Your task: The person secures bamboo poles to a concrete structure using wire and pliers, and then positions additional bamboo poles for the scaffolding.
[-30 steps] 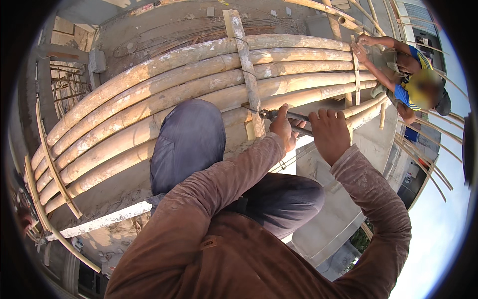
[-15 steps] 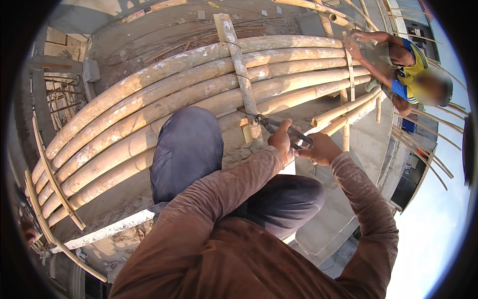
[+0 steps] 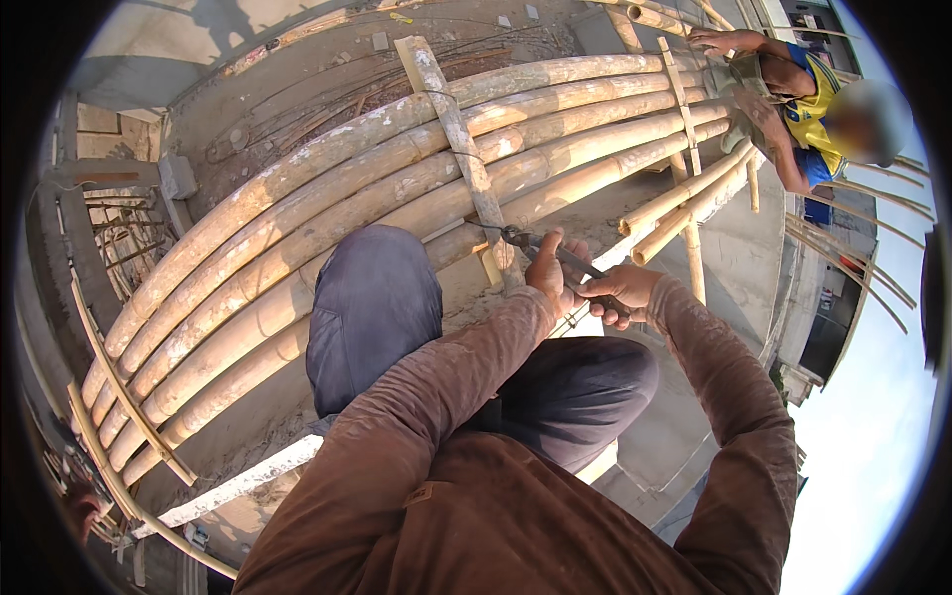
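Head view, just right of centre: my left hand (image 3: 551,276) is wrapped snugly around the dark pincers (image 3: 579,264), and my right hand (image 3: 630,290) closes on the handle ends, its fingers partly hidden. Their head sits by the thin wire (image 3: 488,226) at the lower end of the slat (image 3: 461,149) crossing the bamboo poles (image 3: 347,177); a co-worker (image 3: 808,94) crouches upper right.

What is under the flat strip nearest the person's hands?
Long bamboo poles pass under the flat strip. Their parts directly beneath it are covered, so I cannot see them.
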`<state>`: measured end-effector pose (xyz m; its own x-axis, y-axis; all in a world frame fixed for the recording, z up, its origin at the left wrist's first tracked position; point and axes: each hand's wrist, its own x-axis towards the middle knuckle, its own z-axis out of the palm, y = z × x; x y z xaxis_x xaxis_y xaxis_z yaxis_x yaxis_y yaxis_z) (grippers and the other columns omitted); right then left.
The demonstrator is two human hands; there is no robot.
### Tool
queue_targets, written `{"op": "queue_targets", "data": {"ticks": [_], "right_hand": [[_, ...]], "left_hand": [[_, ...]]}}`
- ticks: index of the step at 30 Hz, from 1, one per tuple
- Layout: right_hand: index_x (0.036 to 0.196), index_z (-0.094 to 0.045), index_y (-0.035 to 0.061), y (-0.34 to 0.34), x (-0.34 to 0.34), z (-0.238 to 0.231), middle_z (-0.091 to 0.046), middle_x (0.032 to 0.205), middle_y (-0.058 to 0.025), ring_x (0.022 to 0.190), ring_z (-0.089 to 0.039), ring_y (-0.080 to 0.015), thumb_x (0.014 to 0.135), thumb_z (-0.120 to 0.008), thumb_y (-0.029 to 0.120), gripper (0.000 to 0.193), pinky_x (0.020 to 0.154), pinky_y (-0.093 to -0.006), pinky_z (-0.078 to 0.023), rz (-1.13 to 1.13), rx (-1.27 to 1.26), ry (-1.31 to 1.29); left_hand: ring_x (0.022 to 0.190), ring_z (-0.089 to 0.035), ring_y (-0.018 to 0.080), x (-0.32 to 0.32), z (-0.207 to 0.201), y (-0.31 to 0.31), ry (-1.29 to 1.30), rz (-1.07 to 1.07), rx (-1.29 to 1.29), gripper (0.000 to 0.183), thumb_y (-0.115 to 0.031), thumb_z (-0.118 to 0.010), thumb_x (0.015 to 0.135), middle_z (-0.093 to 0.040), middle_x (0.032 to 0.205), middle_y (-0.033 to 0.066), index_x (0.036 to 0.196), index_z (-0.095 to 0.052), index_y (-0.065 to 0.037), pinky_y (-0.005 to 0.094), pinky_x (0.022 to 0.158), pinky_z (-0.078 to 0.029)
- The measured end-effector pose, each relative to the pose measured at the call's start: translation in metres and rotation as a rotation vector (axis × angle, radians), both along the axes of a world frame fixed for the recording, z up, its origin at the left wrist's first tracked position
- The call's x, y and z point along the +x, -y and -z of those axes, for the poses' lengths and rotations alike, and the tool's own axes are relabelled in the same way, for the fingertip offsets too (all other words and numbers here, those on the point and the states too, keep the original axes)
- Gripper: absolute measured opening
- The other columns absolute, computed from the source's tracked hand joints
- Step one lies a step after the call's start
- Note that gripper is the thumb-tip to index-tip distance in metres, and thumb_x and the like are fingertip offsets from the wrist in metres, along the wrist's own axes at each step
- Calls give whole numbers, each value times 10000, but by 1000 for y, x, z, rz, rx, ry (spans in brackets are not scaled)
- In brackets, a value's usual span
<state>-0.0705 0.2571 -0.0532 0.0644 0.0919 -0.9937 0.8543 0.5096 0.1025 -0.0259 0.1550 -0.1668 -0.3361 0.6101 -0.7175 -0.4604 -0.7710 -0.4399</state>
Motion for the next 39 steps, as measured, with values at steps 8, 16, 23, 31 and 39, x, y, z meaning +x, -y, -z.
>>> {"op": "queue_targets", "data": {"ticks": [8,16,23,31,39], "right_hand": [[1155,-576,41,44,19,-21,-659,898,-123,827,-665,-273,815,-689,221,402,717,-416,-521,-1993,497,-1173],[945,-614,49,-15,-7,3,-592,699,-35,542,-562,-161,915,-675,313,273,471,-322,-473,-215,50,-21],[918,-648,-12,29,-13,-10,-594,682,-49,493,-541,-144,944,-623,373,387,414,-301,-423,-624,215,-224],[969,-627,15,-3,8,-5,-528,659,3,460,-425,-97,922,-657,398,388,424,-280,-354,-129,-31,-36],[1030,-575,60,33,26,-2,-646,1004,-112,891,-695,-267,890,-550,167,179,701,-409,-555,-1800,561,-919]], "left_hand": [[725,-587,188,-29,20,-3,79,-191,26,193,-258,-620,914,-594,875,54,939,-540,-84,311,603,-472],[829,-567,191,-4,3,-12,44,-142,-92,374,-356,-676,878,-480,883,45,1014,-457,-86,392,734,-496],[823,-546,207,-8,10,-6,7,-70,-137,420,-363,-691,866,-502,921,76,1054,-464,-65,405,723,-488],[830,-567,196,5,26,-18,-13,-202,-40,387,-410,-707,871,-549,904,50,972,-507,-94,394,815,-543],[713,-578,208,-20,22,-7,42,-197,-15,315,-363,-553,979,-575,770,52,834,-521,-86,397,731,-529]]}}
